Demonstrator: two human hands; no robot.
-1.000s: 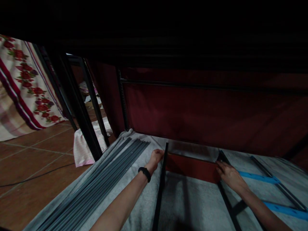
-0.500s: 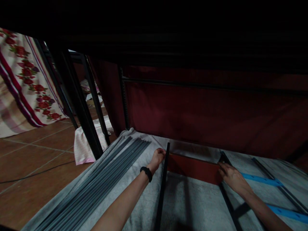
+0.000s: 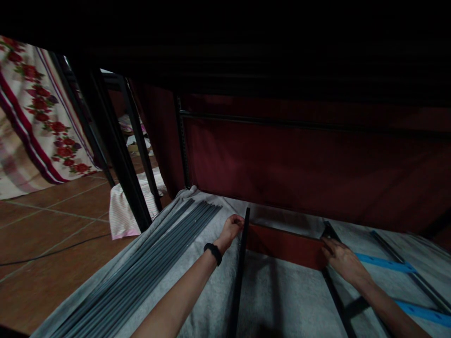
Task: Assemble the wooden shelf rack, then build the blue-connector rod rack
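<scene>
The long, flat, red-brown board, maybe wood (image 3: 285, 246), is at the far part of the space between a thin, straight, black bar on the left (image 3: 241, 272) and a straight black bar on the right (image 3: 333, 286). It looks as if it stands on its long edge, so it reaches across like a little wall. The two bars run away from the person, one at each end of the board.

The left hand (image 3: 232, 227) is at the far part of the left bar, just by the board's left end. Its fingers are bent in with only a small gap, and they seem to touch the bar. I cannot tell if they grip it. The right hand (image 3: 341, 260) comes from the other side. Its fingers are a bit spread and lie over the board's right top corner, by the right bar. The thumb is hidden, so I cannot tell how tightly they hold.

With one hand at each end, the board probably can't tip or slide much. The soft, light grey cloth (image 3: 278, 291) underneath may be there to stop scratches. The thin grey rods (image 3: 151, 267) lie side by side on the left, perhaps to be tidy. Flat blue strips (image 3: 387, 263) lie past the right hand.
</scene>
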